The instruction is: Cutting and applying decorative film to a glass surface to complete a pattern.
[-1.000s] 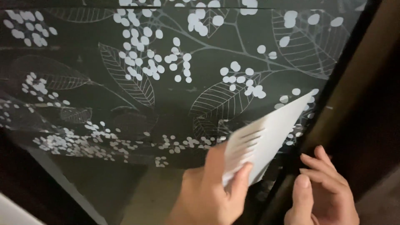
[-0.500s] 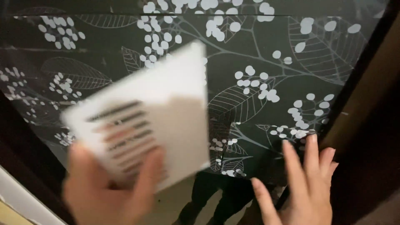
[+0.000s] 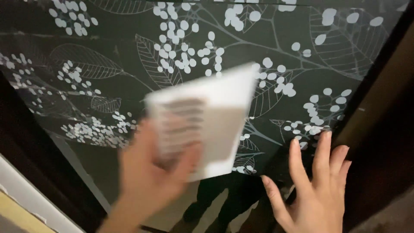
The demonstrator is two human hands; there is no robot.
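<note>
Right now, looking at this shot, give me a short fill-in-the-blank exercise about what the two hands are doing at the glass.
1. The left hand holds a white ____ card against the patterned film.
2. The right hand lies ____ on the film, fingers spread, near the dark frame.
3. The film's pattern shows leaves and clusters of white ____.
4. The card is blurred, so it is in ____.

Missing words: flat; flat or open; dots; motion
</note>
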